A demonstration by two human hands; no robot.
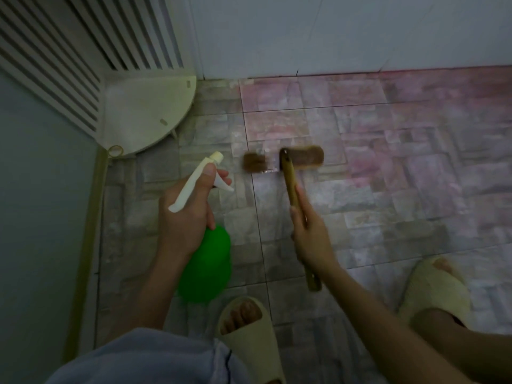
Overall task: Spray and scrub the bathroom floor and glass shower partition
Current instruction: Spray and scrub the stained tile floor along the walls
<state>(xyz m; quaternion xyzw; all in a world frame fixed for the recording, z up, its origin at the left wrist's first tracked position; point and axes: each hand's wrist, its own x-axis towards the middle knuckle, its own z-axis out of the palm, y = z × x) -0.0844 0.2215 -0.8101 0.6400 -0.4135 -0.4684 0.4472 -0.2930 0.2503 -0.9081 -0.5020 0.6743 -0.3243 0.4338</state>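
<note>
Far left is a slatted white panel with a quarter-round corner shelf tucked at its foot, low in the corner and clear of the stretch being scrubbed.

Next over, the person's left hand is wrapped tight around the neck of a green spray bottle, thumb lying along the white spray head and a finger out on the trigger. The nozzle points forward and down at the tiled floor, so it looks parked at the ready: spritz, then scrub the same patch without putting anything down. Bottle is held up off the tiles, just beside the brush.

Then the right hand, closed around the wooden handle of a scrub brush, gripping about mid-handle with the tail end sticking out behind the wrist. That's probably for leverage, to press the bristles flat. The brush head sits down at the floor ahead of the hand and is smeared with blur, with a second brown smudge to its left, so it's likely mid-stroke.

Beige slippers sit near the bottom, feet spread either side of the work patch. No glass partition can be clearly made out here, so this reads as the floor part of the job.
</note>
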